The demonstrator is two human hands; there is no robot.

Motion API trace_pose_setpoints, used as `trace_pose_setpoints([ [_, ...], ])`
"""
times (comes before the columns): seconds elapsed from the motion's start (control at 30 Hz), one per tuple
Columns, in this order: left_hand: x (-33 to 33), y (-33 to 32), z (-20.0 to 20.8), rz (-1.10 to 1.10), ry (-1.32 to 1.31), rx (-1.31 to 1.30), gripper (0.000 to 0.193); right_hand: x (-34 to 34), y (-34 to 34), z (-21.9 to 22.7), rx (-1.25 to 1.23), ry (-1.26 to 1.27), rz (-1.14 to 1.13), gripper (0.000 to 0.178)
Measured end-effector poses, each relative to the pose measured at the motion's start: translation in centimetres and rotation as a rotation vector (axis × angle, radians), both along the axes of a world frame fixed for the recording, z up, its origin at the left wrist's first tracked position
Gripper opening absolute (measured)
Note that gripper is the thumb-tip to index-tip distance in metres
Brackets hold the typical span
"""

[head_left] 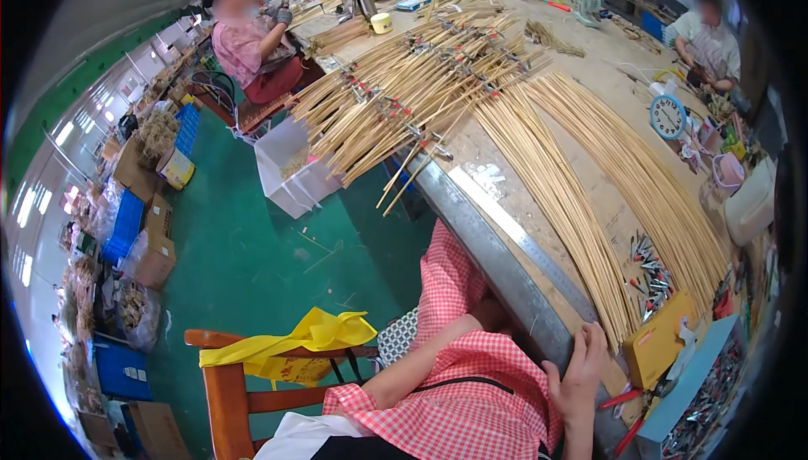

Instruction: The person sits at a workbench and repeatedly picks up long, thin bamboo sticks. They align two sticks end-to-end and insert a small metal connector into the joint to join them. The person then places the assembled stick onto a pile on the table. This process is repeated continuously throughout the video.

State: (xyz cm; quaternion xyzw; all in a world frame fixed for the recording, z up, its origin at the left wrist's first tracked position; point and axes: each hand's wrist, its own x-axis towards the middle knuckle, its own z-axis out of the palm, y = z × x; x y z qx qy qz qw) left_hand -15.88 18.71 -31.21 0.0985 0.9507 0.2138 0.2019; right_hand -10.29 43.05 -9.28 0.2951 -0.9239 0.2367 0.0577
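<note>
My right hand (582,369) rests on the table's metal edge (497,266), fingers stretched out and thumb apart, with nothing in it. Close beside it is the end of a long metal ruler (526,243). Red-handled pliers (633,414) lie just right of the hand, by a yellow box (661,340). Long bundles of thin bamboo sticks (560,207) run away from me across the table. My left forearm (421,372) reaches over the red checkered apron (497,367); the left hand (491,315) is in shadow beside the table, its fingers hidden.
A light-blue box (703,401) full of clips stands at right, near loose clips (648,279). Clipped stick bundles (412,81) overhang the table's left edge above a white bin (295,165). A wooden chair (227,401) is at my left. Two people (252,43) sit farther off.
</note>
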Motion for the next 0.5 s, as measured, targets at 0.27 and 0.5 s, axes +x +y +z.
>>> trace_pose_setpoints([
  [0.27, 0.1, 1.4, 0.0, 0.018, 0.041, 0.063, 0.042, -0.1, -1.2, 0.4, 0.179, -0.030, -0.012, 0.075],
  [0.5, 0.5, 3.5, 0.5, 0.048, 0.088, 0.207, 0.043, -0.2, -2.0, 0.0, 0.299, -0.078, -0.040, 0.083],
])
